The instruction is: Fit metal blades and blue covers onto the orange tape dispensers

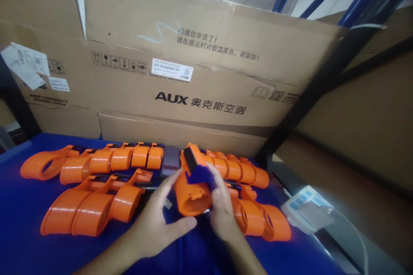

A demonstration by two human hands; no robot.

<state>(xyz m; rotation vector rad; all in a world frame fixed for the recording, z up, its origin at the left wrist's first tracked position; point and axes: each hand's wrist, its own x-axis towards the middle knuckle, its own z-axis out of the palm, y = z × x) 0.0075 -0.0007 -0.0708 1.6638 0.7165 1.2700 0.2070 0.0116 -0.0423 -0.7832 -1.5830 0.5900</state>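
My right hand [222, 206] is closed around the right side of an orange plastic ring part [193, 202], its round opening facing me. On top of this part are a black strip [190, 159] and a dark blue piece [201, 175], which the right fingers press against. My left hand [158, 227] is open at the left side of the ring. Its thumb points right, apart from the part, and its fingertips reach the ring's left edge. Whether they touch it I cannot tell. Behind the hands lies a dark flat rectangular object [171, 161].
Several similar orange ring parts [92, 212] lie in rows on the blue surface [19, 223] at left, with several more [248, 215] at right. A large cardboard box [129, 90] stands behind. At right are a white device with a cable [308, 208] and a dark rack post [300, 107].
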